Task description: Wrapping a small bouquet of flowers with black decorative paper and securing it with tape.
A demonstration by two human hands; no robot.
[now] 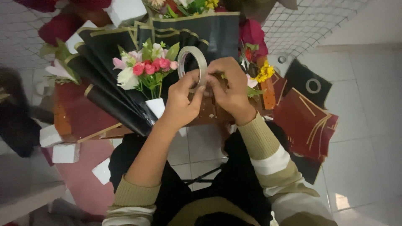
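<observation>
White floor tiles (368,125) lie under dark red paper sheets (307,121); both hands' fingers (197,90) pinch a clear tape roll (192,62).

Landmark: roll of clear tape (192,67). Both hands crowd it from below, left hand (181,100) and right hand (228,90) touching its lower rim, so no way in from underneath. Left of the roll: small bouquet (146,67) in fanned black wrapping paper (104,79), tight gap. Above it: more black wrap (197,29) and flowers, blocked. Right of it: yellow flowers (264,72), then stacked dark red sheets (305,121). Far right of the roll, white tiled floor (368,104) is bare and gives room. Lower left: white foam blocks (65,152) scattered on a red sheet (81,175).
</observation>
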